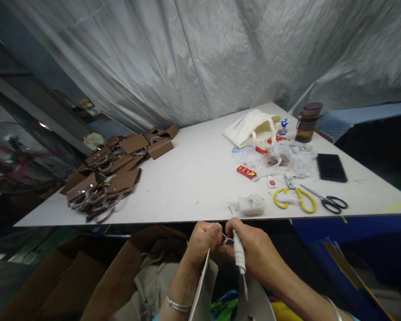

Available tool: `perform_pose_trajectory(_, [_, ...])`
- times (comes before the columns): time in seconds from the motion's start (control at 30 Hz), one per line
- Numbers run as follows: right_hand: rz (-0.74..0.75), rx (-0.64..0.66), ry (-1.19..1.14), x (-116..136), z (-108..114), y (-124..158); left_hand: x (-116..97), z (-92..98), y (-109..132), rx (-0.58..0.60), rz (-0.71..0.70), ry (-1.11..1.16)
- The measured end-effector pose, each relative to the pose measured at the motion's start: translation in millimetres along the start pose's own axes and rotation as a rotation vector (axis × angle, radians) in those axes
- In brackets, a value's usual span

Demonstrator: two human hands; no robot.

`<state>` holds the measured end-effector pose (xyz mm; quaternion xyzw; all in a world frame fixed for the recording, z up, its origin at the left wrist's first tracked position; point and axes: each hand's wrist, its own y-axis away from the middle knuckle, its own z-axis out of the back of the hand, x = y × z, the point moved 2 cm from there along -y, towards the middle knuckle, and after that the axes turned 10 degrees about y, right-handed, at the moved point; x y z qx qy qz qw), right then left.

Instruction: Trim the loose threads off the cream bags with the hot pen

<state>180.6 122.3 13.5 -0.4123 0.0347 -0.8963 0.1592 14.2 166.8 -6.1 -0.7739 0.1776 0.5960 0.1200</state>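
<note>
My left hand is closed in a pinch just below the table's front edge, at the top of a pale flat piece. Facing it, my right hand is closed around a small white wrapped roll with thin dark lines. A thin white cord runs in a loose loop between the two hands. Another pale panel hangs under my right hand. Whether the panels are one piece, I cannot tell.
On the white table lie brown pieces with rings, yellow scissors, black scissors, a phone, a cloth bag, plastic bags and a bottle. A cardboard box stands below left.
</note>
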Motion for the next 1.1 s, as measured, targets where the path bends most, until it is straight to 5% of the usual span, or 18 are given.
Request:
perform_pose_trajectory(0.4, [-0.069,0.066,-0.355,-26.8,-9.3,12.0,16.5,-7.1,9.5,-0.054,-0.055,0.174])
perform_pose_trajectory(0.7, [-0.087,0.037,-0.380,-38.8,-14.0,6.4,17.8,-2.0,4.9,-0.086,0.068,0.309])
perform_pose_trajectory(0.9, [-0.061,-0.033,-0.365,-45.8,-19.6,3.5,0.3,3.5,7.7,0.149,0.240,-0.124])
perform_pose_trajectory(1.1, [-0.154,-0.060,-0.415,-54.9,-36.5,0.0,5.7,-2.6,5.1,-0.044,0.351,-0.567])
